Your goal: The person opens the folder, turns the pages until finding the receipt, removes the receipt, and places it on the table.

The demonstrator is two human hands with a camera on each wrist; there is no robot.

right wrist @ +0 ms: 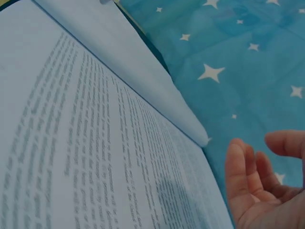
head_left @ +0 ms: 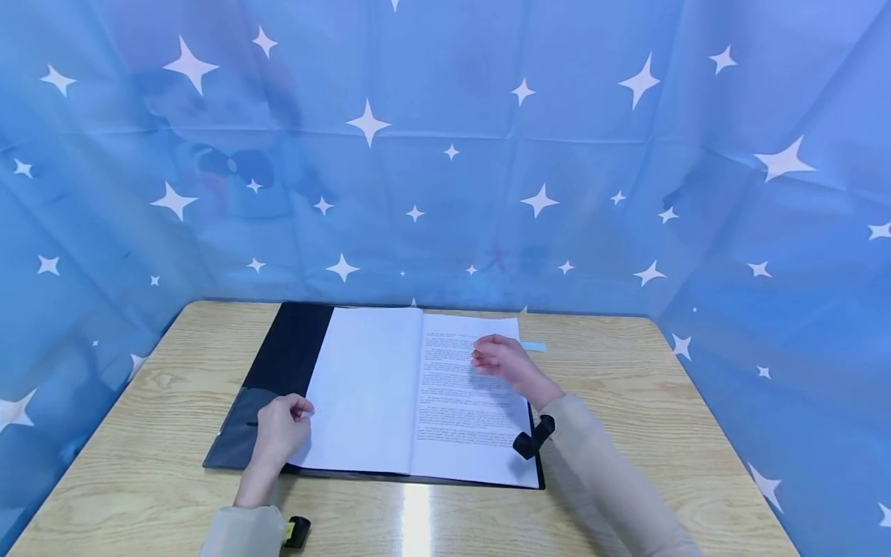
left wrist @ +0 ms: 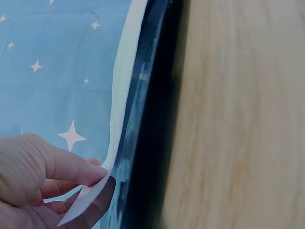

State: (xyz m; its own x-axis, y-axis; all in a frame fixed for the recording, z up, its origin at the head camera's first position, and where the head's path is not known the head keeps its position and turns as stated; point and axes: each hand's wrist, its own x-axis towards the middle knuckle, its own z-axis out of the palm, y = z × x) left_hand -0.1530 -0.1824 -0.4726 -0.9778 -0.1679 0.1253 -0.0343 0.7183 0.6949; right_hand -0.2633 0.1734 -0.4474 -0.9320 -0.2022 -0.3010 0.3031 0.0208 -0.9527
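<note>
A black folder (head_left: 292, 344) lies spread on the table, holding bound sheets opened to a blank page (head_left: 365, 387) at left and a printed page (head_left: 462, 422) at right. At the blank page's left edge is my left hand (head_left: 278, 429). Thumb and fingers pinch the edge of a white sheet (left wrist: 85, 204) there, as the left wrist view shows. Over the upper right of the printed page hovers my right hand (head_left: 511, 365), its fingers loosely bent and nothing between them. In the right wrist view the thumb and fingertips (right wrist: 235, 152) stand apart.
A light blue tab (head_left: 534, 346) sticks out past the right page's upper edge. The folder's left flap has a dark grey pocket (head_left: 240, 433). Wood-grain table (head_left: 640, 387) surrounds the folder, and a blue star-patterned curtain (head_left: 445, 178) hangs behind and along both sides.
</note>
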